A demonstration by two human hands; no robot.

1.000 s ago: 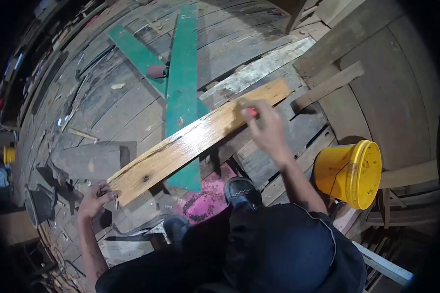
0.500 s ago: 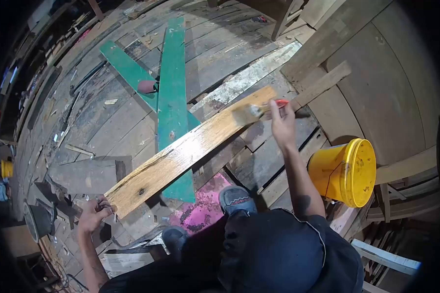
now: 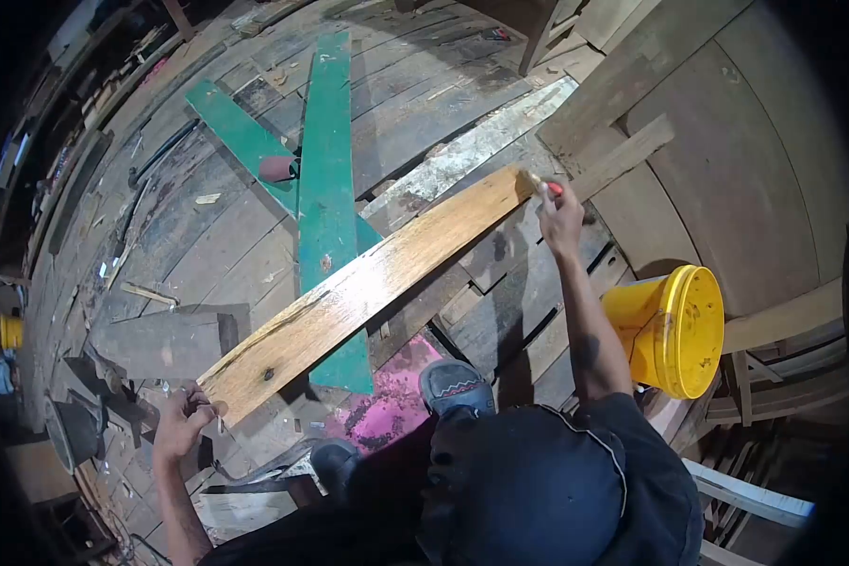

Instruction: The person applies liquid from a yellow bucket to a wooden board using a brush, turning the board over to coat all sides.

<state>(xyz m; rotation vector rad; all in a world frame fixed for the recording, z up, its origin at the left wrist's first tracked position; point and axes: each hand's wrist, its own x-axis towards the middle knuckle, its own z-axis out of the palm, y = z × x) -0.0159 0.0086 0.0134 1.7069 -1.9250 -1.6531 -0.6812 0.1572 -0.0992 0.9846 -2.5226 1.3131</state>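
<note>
Wooden board aslant — long axis lower left to upper right.
Left hand pinches the near end; right hand pinches a red-handled brush at the far.

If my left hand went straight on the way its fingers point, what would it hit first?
The shiny wooden plank; your left hand seems to be touching its near end, though depth is unclear.

Grey shoe with zigzag trim; second shoe left of it; dark, pale-piped clothing and short sleeve to its right.
</note>
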